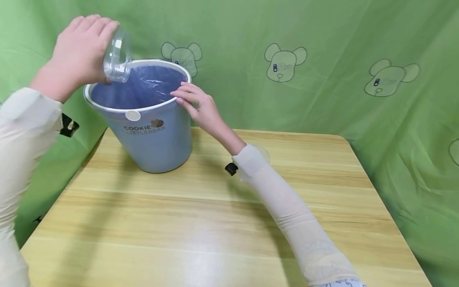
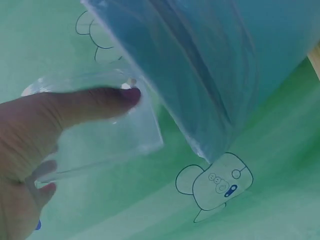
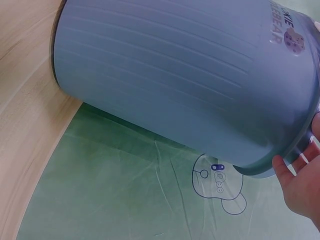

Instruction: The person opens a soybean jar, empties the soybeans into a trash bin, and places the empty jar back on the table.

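Observation:
A blue trash bin [image 1: 161, 143] with a white rim and "COOKIE LITTLEBEAR" printing stands upright at the table's back left. A thin bluish plastic liner [image 1: 154, 81] lines its inside. Over the rim's left side, my left hand [image 1: 80, 50] grips a clear, see-through jar [image 1: 118, 56], tilted with its wide end toward the bin. The thumb lies along the jar's wall [image 2: 100, 137] in the left wrist view. On the opposite side, my right hand [image 1: 202, 107] pinches the bin's rim, fingers over the edge and thumb outside, as the right wrist view partly shows.
The bin and both forearms are over a light wood-grain table [image 1: 201, 223] with rounded back corners. Green cloth [image 1: 236, 95] printed with bear heads hangs close behind and along the sides. A black clip-like piece [image 1: 231, 169] sits at the right wrist.

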`<move>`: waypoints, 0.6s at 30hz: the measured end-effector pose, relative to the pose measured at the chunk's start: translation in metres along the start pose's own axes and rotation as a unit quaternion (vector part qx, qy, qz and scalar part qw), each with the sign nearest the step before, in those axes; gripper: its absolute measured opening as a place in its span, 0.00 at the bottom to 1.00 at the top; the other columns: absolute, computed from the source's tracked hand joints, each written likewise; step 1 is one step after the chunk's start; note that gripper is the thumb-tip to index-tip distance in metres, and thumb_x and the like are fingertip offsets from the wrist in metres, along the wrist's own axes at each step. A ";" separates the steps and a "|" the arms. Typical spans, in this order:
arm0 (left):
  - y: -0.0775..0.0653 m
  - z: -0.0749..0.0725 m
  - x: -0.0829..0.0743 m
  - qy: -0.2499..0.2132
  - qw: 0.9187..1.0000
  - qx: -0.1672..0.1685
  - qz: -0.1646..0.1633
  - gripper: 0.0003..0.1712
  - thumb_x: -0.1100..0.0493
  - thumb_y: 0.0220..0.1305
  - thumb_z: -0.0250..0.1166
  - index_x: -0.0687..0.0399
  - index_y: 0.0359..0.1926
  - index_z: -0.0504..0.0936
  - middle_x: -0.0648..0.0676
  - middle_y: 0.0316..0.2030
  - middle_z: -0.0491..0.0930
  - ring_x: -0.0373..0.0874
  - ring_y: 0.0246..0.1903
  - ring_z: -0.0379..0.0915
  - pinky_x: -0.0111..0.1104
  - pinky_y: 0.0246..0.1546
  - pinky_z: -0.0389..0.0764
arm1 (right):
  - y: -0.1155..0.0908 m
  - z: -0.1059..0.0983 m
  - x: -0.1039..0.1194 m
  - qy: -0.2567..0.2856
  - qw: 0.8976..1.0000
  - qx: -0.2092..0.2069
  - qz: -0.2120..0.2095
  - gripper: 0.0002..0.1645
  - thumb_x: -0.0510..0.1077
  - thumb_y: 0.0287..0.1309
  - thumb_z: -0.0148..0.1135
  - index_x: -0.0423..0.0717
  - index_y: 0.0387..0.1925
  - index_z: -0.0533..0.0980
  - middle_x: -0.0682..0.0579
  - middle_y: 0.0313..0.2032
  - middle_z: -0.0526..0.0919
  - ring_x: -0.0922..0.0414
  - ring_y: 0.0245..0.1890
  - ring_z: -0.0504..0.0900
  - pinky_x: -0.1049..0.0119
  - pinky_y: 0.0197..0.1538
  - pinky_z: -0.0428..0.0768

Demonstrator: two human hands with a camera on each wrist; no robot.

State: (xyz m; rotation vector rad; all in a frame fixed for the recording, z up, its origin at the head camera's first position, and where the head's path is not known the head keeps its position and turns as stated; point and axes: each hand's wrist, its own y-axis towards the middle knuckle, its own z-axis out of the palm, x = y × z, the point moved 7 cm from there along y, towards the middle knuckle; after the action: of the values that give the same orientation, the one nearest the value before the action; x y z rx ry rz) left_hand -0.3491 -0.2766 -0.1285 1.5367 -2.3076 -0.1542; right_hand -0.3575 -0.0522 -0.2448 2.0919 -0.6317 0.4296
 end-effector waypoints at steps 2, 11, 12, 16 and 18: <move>-0.001 0.001 -0.002 -0.001 1.000 0.008 0.016 0.78 0.65 0.22 0.86 0.69 0.77 0.51 0.75 0.73 0.57 0.73 0.75 0.46 0.59 0.80 0.39 | 0.000 0.000 0.001 0.001 1.000 0.000 -0.002 0.15 0.40 0.70 0.61 0.44 0.55 0.84 0.46 0.59 0.84 0.52 0.73 0.70 0.76 0.78 0.57; -0.002 -0.006 -0.006 -0.019 0.999 -0.015 0.026 0.78 0.63 0.20 0.87 0.69 0.76 0.53 0.76 0.72 0.59 0.73 0.74 0.49 0.57 0.81 0.41 | -0.001 0.000 0.004 0.002 1.000 -0.003 -0.005 0.15 0.40 0.70 0.61 0.44 0.54 0.84 0.46 0.59 0.84 0.52 0.73 0.70 0.77 0.77 0.57; -0.002 -0.006 -0.007 -0.016 0.999 -0.012 0.032 0.77 0.63 0.21 0.87 0.69 0.76 0.53 0.76 0.72 0.59 0.73 0.74 0.49 0.58 0.81 0.41 | -0.001 0.000 0.004 0.003 1.000 -0.004 -0.007 0.15 0.40 0.70 0.61 0.43 0.54 0.84 0.45 0.58 0.84 0.52 0.73 0.70 0.77 0.78 0.57; -0.003 -0.007 -0.009 -0.014 0.999 -0.013 0.042 0.76 0.66 0.22 0.86 0.69 0.76 0.53 0.76 0.71 0.59 0.73 0.74 0.48 0.57 0.81 0.40 | 0.000 -0.002 0.006 0.004 1.000 -0.004 -0.012 0.15 0.40 0.70 0.61 0.43 0.54 0.84 0.44 0.58 0.84 0.52 0.73 0.70 0.77 0.77 0.57; -0.003 -0.009 -0.008 -0.021 0.999 -0.028 0.039 0.77 0.64 0.20 0.87 0.70 0.76 0.54 0.77 0.71 0.60 0.74 0.73 0.50 0.56 0.81 0.41 | 0.001 -0.002 0.006 0.004 1.000 -0.002 -0.013 0.15 0.40 0.70 0.61 0.43 0.54 0.84 0.43 0.58 0.84 0.51 0.73 0.70 0.77 0.77 0.56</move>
State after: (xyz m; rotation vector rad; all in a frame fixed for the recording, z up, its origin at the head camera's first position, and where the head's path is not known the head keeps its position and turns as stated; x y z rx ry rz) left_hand -0.3408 -0.2700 -0.1232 1.4271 -2.3707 -0.2294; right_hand -0.3531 -0.0528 -0.2401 2.0909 -0.5986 0.4218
